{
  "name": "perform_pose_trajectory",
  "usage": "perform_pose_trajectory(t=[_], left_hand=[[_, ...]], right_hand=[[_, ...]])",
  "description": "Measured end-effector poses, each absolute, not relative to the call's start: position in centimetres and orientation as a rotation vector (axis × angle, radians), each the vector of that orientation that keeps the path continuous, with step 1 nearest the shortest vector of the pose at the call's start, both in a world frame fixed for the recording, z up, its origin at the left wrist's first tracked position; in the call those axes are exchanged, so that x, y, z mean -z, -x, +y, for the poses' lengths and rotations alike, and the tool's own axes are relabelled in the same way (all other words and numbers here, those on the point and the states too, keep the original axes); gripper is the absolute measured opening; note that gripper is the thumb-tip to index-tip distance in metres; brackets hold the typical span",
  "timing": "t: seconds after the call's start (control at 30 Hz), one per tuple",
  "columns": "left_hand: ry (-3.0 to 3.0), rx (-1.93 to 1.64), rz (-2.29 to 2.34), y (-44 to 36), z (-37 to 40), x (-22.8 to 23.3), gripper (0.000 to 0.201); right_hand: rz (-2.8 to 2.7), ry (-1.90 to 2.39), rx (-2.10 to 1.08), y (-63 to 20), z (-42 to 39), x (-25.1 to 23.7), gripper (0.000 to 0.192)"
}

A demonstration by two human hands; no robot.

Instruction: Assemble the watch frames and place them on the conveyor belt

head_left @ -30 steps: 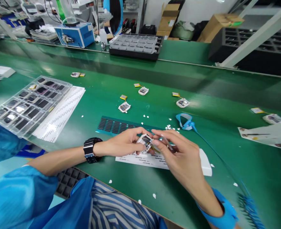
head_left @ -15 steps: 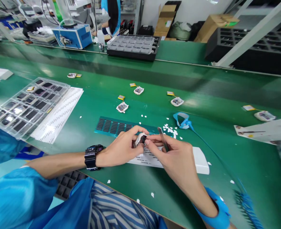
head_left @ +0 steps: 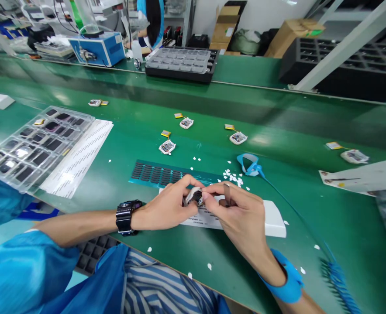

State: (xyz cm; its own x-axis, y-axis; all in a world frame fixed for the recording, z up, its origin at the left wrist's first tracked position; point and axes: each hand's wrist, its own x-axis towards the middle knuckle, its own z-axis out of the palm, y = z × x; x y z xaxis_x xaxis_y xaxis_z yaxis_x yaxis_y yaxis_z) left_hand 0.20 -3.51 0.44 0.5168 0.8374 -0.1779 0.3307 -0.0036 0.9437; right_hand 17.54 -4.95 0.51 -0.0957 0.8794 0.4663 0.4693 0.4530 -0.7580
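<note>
My left hand point(head_left: 167, 205) pinches a small white watch case point(head_left: 193, 196) over a white label sheet point(head_left: 271, 218) at the near edge of the green table point(head_left: 186, 96). My right hand point(head_left: 242, 213) presses its fingertips on the same case and keeps metal tweezers point(head_left: 227, 194) tucked between its fingers. Just beyond the hands lies a teal strip of small black pads point(head_left: 160, 173). A black watch sits on my left wrist, and a blue strap point(head_left: 286, 283) wraps my right wrist.
A clear tray of dark screens point(head_left: 32, 146) rests on a printed sheet at left. Several white cases with yellow batteries point(head_left: 167, 146) lie on the belt. A blue strap loop point(head_left: 250, 165), white scraps, a black tray stack point(head_left: 181, 63) and a blue machine point(head_left: 96, 48) lie beyond.
Both hands turned the case over and drew closer together, dropping slightly toward the label sheet. The tweezers tilted from pointing outward to upright between my right fingers.
</note>
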Motion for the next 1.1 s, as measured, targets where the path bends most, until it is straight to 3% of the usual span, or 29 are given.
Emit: perform_pose_trajectory(t=[0.2, 0.47, 0.67, 0.9, 1.1], left_hand=[[-1.430, -0.584, 1.012, -0.2, -3.1, -0.1, 0.032], [-1.208, -0.595, 0.970, -0.2, -2.4, -0.3, 0.036], [-1.208, -0.524, 0.998, -0.3, -2.4, -0.7, 0.036], [-1.296, -0.473, 0.930, -0.1, -2.7, -0.9, 0.032], [-1.549, -0.488, 1.040, 0.3, -3.0, -1.3, 0.038]], right_hand=[[-1.561, 1.345, -0.618, -18.3, -4.0, -0.7, 0.012], [-1.978, 1.389, -0.096, -23.2, -1.9, 0.9, 0.026], [-1.995, 1.274, -0.052, -21.9, -3.1, -0.5, 0.006], [-2.130, 0.948, -0.047, -20.1, -4.6, -0.3, 0.034], [-2.168, 1.023, 0.039, -20.3, -4.6, 0.1, 0.031]])
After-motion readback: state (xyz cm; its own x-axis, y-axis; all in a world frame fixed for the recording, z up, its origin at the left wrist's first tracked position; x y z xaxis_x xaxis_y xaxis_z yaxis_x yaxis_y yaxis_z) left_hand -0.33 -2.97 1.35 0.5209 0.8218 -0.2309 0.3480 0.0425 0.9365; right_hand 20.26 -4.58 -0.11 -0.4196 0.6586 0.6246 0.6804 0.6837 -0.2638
